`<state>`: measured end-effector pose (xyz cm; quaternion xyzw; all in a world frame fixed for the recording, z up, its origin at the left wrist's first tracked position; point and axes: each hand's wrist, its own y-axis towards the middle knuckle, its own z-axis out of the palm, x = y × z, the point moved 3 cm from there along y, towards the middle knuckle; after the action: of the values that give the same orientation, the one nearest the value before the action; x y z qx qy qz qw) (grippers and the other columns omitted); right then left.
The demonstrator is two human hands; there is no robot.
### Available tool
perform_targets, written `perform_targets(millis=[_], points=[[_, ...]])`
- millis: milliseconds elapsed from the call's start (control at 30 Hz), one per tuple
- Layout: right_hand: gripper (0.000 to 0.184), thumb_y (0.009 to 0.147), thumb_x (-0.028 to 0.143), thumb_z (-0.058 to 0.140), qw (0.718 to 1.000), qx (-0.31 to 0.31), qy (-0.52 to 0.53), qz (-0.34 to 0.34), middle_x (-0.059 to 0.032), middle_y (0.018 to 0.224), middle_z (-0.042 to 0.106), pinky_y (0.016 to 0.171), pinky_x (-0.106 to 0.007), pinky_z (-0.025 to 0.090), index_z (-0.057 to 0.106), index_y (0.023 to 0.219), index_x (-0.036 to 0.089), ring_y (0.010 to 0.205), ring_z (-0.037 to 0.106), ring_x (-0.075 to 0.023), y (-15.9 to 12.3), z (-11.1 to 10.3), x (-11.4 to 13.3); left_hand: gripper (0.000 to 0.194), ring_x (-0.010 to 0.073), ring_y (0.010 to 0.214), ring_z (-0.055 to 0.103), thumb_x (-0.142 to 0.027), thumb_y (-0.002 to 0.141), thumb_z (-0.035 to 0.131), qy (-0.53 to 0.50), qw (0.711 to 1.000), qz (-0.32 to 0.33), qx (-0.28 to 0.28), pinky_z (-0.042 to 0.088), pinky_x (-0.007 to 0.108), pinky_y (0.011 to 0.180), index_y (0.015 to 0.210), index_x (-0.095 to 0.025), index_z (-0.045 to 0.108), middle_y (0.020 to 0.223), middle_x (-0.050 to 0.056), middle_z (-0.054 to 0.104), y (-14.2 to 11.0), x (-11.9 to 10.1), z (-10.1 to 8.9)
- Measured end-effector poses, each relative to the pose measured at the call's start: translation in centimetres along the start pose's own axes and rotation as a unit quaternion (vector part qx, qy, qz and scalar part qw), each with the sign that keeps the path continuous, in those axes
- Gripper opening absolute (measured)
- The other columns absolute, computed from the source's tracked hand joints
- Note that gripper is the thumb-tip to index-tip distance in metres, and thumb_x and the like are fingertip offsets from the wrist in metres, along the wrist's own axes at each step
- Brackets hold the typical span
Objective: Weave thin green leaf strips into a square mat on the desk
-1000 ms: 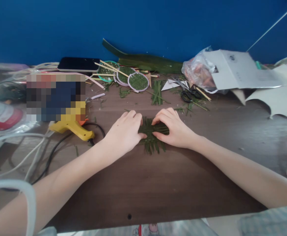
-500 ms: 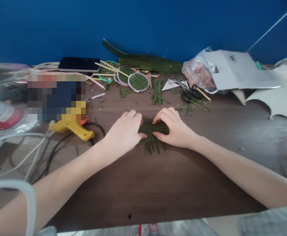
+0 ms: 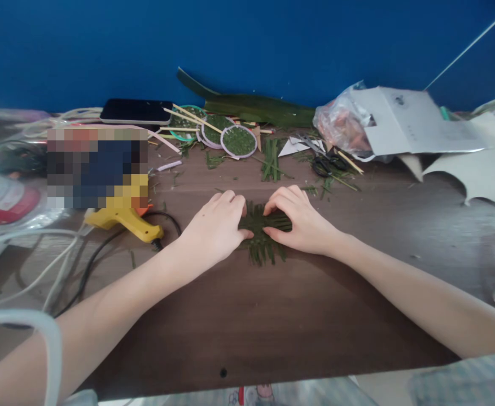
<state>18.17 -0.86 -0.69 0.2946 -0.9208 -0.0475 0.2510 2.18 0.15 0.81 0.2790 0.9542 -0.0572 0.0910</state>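
Observation:
A small woven mat of green leaf strips [image 3: 258, 225] lies flat on the brown table, its loose strip ends sticking out at the top, bottom and right. My left hand [image 3: 219, 228] grips the mat's left side, thumb below and curled fingers above. From the right, my right hand [image 3: 302, 223] holds it the same way, thumb and fingertips bent round the strips. Both palms hide parts of the weave. Beyond the hands lies a little stack of cut leaf strips [image 3: 270, 160].
Along the blue wall lie a long green leaf [image 3: 259, 108], a phone [image 3: 137, 111], round rimmed discs filled with green bits [image 3: 239, 141], and black-handled scissors [image 3: 323, 165]. A yellow tool [image 3: 128, 221] with a black cord sits left. White card [image 3: 425, 121] stands right.

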Motion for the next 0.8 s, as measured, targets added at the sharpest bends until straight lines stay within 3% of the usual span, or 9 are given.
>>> perform_targets(millis=[167, 267, 400, 467, 633, 800], points=[[0.013, 0.073, 0.023, 0.057, 0.999, -0.006, 0.037, 0.007, -0.0045, 0.086, 0.052, 0.078, -0.037, 0.034, 0.048, 0.081, 0.02, 0.086, 0.043, -0.0206, 0.0, -0.2, -0.2, 0.025, 0.0227, 0.087, 0.052, -0.034, 0.072, 0.063, -0.013, 1.0, -0.001, 0.008, 0.041, 0.034, 0.076, 0.082, -0.014, 0.051, 0.087, 0.006, 0.054, 0.0, 0.2, -0.2], [0.009, 0.075, 0.014, 0.051, 0.996, -0.038, 0.084, 0.019, -0.0043, 0.086, 0.053, 0.079, -0.035, 0.035, 0.049, 0.082, 0.02, 0.086, 0.044, -0.0194, 0.0, -0.7, -0.5, 0.022, 0.0211, 0.084, 0.053, -0.033, 0.073, 0.061, -0.043, 0.999, -0.002, 0.012, 0.041, 0.033, 0.075, 0.082, -0.016, 0.052, 0.085, 0.004, 0.054, 0.1, 0.5, -0.8], [0.02, 0.072, 0.003, 0.043, 0.99, -0.077, 0.106, 0.05, -0.0039, 0.084, 0.054, 0.077, -0.034, 0.036, 0.051, 0.08, 0.019, 0.084, 0.044, -0.0186, 0.1, -0.9, -1.0, 0.01, 0.0187, 0.083, 0.053, -0.025, 0.076, 0.056, -0.077, 0.997, 0.009, -0.007, 0.041, 0.031, 0.075, 0.082, -0.017, 0.054, 0.084, 0.002, 0.055, 0.3, 0.5, -2.3], [0.022, 0.07, 0.002, 0.041, 0.988, -0.09, 0.107, 0.06, -0.0033, 0.083, 0.054, 0.078, -0.034, 0.036, 0.051, 0.079, 0.02, 0.083, 0.045, -0.0184, 0.1, -0.9, -1.2, 0.008, 0.0167, 0.084, 0.053, -0.016, 0.078, 0.048, -0.089, 0.995, 0.047, -0.006, 0.04, 0.029, 0.076, 0.081, -0.017, 0.056, 0.083, 0.001, 0.057, 0.4, 0.1, -2.6], [0.025, 0.069, 0.001, 0.038, 0.98, -0.129, 0.124, 0.086, -0.003, 0.081, 0.055, 0.077, -0.034, 0.037, 0.053, 0.077, 0.02, 0.082, 0.047, -0.0175, 0.1, -0.9, -1.7, 0.036, 0.0168, 0.09, 0.052, -0.001, 0.076, 0.034, -0.072, 0.974, 0.207, 0.062, 0.039, 0.031, 0.082, 0.09, -0.02, 0.061, 0.095, 0.002, 0.062, -0.2, -1.5, -1.7], [0.025, 0.07, 0.003, 0.038, 0.975, -0.151, 0.133, 0.09, -0.0034, 0.081, 0.055, 0.073, -0.034, 0.038, 0.054, 0.077, 0.02, 0.082, 0.049, -0.0178, 0.1, -1.3, -1.9, 0.044, 0.0169, 0.093, 0.053, 0.002, 0.074, 0.032, -0.051, 0.968, 0.239, 0.064, 0.039, 0.033, 0.088, 0.096, -0.021, 0.061, 0.1, 0.003, 0.062, -0.5, -1.7, -0.7]])
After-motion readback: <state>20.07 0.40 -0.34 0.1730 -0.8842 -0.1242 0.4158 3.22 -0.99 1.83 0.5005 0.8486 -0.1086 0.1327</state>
